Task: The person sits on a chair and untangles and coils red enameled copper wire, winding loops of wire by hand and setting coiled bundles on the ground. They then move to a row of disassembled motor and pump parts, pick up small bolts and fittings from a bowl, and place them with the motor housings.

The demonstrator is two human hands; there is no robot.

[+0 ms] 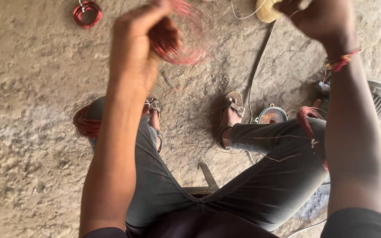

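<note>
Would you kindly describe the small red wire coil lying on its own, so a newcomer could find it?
Start at the bare concrete floor and look to the picture's top left corner. The small red wire coil lies flat there, alone. Unlike the other red coils, it touches neither knee nor hand.

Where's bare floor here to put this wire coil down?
Bare floor lies far left, between the small coil and the coil on the left knee. Between the sandals it is crowded with loose wire, and the motor parts fill the right.

- Loop of thin red enamelled copper wire (182, 42): a blurred, roughly round coil, held upright above the ground, high in view, left of centre.
</note>
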